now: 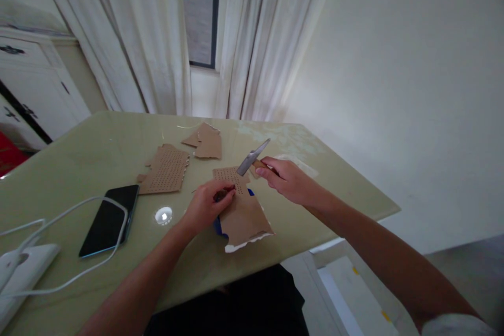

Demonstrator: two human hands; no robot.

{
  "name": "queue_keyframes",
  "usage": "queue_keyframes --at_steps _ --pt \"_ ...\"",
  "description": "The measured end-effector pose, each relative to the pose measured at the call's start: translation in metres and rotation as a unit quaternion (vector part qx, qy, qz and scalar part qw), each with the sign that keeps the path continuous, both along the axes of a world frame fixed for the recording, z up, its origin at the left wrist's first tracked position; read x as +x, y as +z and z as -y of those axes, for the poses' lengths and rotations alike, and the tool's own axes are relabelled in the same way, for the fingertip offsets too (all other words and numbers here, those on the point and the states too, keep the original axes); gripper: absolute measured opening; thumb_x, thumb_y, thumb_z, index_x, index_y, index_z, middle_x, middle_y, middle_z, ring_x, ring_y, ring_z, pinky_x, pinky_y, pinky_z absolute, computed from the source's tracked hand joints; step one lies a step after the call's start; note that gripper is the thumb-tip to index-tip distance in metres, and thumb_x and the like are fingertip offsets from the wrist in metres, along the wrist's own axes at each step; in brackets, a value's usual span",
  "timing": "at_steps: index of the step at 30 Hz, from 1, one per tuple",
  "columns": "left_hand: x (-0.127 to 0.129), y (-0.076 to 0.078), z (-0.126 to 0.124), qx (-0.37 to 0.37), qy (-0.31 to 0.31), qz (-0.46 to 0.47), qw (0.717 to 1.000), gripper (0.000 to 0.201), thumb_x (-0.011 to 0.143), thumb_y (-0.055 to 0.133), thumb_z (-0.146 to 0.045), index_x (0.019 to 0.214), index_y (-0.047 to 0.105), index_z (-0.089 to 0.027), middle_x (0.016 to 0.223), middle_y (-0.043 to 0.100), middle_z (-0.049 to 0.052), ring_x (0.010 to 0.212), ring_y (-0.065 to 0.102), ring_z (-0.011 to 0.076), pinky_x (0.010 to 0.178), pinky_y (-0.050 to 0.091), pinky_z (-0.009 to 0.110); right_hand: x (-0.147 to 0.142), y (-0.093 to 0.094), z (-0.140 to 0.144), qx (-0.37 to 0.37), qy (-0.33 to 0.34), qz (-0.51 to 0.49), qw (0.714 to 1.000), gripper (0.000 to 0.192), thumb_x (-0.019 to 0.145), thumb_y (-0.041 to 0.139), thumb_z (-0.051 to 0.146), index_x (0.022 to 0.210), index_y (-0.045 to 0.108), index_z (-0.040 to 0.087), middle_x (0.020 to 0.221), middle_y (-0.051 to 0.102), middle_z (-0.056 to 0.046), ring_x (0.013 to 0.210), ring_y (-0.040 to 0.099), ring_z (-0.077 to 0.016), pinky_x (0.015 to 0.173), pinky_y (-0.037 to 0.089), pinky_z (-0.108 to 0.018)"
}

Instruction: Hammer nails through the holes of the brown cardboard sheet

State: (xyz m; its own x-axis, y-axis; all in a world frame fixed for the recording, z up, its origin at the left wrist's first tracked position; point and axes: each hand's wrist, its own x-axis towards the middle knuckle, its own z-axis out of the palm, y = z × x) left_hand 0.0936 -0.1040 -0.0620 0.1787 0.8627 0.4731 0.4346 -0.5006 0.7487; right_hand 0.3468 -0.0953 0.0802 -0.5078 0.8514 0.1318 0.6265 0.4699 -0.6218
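Head view: hammer (pixel 252 158) was gripped by its wooden handle in the right hand (pixel 289 179), fingers wrapped round it, head seemingly raised above the table (pixel 291 226). Cardboard sheet (pixel 243 220) was placed at the near edge, below the hammer, rows of small holes at its far end, a blue item (pixel 218 227) partly covered underneath. Left hand (pixel 208 200) was set over the sheet's left side, fingers curled, tips brought close by the holes; whether anything was pinched cannot be told. From the sheet: second holed cardboard (pixel 167 170) at ten o'clock, torn cardboard (pixel 210 144) at eleven, phone (pixel 112 215) at nine, all well apart from it.

Step in hand judged as hole-punching, part done. Next move calls for the sheet to be held flat, the strike spot lined up, and left fingertips kept clear of the hammer.
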Motion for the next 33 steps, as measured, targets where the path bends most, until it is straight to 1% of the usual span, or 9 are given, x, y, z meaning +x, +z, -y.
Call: queue_keyframes --at_steps 5,12,14,19,21,24,26,31,33 --pt "0.001 0.003 0.001 0.020 -0.007 -0.006 1.000 0.019 0.098 0.070 -0.034 0.102 0.085 -0.023 0.095 0.087 0.007 0.081 0.078 0.0212 0.080 0.061 0.034 -0.007 0.002 0.003 0.029 0.004 0.035 0.999 0.034 0.113 0.054 0.045 0.087 0.058 0.024 0.067 0.059 0.002 0.063 0.055 -0.0162 0.065 0.032 -0.030" --pt "0.002 0.003 0.001 0.001 -0.001 0.010 1.000 0.018 0.097 0.072 -0.034 0.099 0.086 -0.023 0.090 0.086 0.004 0.076 0.076 0.0193 0.077 0.060 0.031 -0.006 0.011 0.011 0.059 -0.002 0.067 0.996 0.035 0.115 0.055 0.046 0.089 0.059 0.023 0.069 0.056 0.003 0.063 0.051 -0.0161 0.067 0.029 -0.032" --pt "0.002 0.003 0.002 -0.006 -0.002 0.013 1.000 0.018 0.097 0.073 -0.035 0.099 0.086 -0.022 0.089 0.086 0.004 0.074 0.075 0.0186 0.076 0.060 0.031 -0.009 0.009 0.013 0.061 0.000 0.084 0.995 0.033 0.116 0.054 0.044 0.093 0.062 0.022 0.072 0.059 0.001 0.066 0.054 -0.0169 0.068 0.029 -0.032" --pt "0.000 0.006 0.003 -0.002 -0.007 -0.006 1.000 0.017 0.097 0.073 -0.032 0.099 0.086 -0.023 0.086 0.084 0.004 0.071 0.072 0.0179 0.075 0.057 0.030 -0.014 0.003 0.019 0.059 0.019 0.179 0.982 0.028 0.115 0.058 0.038 0.097 0.069 0.020 0.081 0.069 -0.005 0.072 0.058 -0.0188 0.070 0.028 -0.032" --pt "0.000 0.007 0.003 -0.001 -0.004 -0.011 1.000 0.017 0.096 0.073 -0.032 0.098 0.087 -0.023 0.088 0.085 0.004 0.072 0.072 0.0184 0.075 0.057 0.031 -0.013 0.006 0.018 0.071 0.014 0.174 0.982 0.029 0.116 0.058 0.040 0.098 0.069 0.020 0.081 0.070 -0.005 0.072 0.059 -0.0188 0.069 0.029 -0.032" --pt "0.000 0.007 0.003 -0.003 -0.002 -0.009 1.000 0.018 0.097 0.072 -0.033 0.099 0.087 -0.023 0.090 0.085 0.004 0.073 0.072 0.0186 0.076 0.056 0.032 -0.012 0.011 0.015 0.092 -0.013 0.128 0.987 0.033 0.117 0.053 0.045 0.099 0.068 0.021 0.076 0.066 -0.002 0.069 0.058 -0.0184 0.068 0.029 -0.032" --pt "0.000 0.008 0.003 -0.002 -0.001 -0.007 1.000 0.017 0.096 0.073 -0.033 0.099 0.086 -0.023 0.090 0.085 0.004 0.074 0.073 0.0191 0.075 0.056 0.032 -0.012 0.010 0.013 0.094 -0.022 0.117 0.988 0.034 0.117 0.052 0.046 0.098 0.067 0.022 0.074 0.064 -0.001 0.067 0.057 -0.0182 0.068 0.029 -0.032" --pt "0.000 0.008 0.003 0.003 -0.002 -0.008 1.000 0.015 0.095 0.073 -0.031 0.096 0.086 -0.024 0.085 0.083 0.004 0.073 0.073 0.0191 0.073 0.055 0.031 -0.016 0.001 0.013 0.075 0.008 0.184 0.980 0.032 0.116 0.057 0.042 0.095 0.069 0.021 0.079 0.070 -0.005 0.071 0.060 -0.0193 0.068 0.029 -0.032" --pt "0.000 0.008 0.003 0.007 0.000 -0.007 1.000 0.014 0.095 0.074 -0.030 0.095 0.086 -0.023 0.085 0.083 0.004 0.073 0.072 0.0189 0.073 0.055 0.031 -0.016 0.002 0.013 0.082 0.002 0.172 0.982 0.032 0.116 0.055 0.043 0.098 0.070 0.021 0.080 0.071 -0.005 0.072 0.060 -0.0195 0.069 0.030 -0.032"
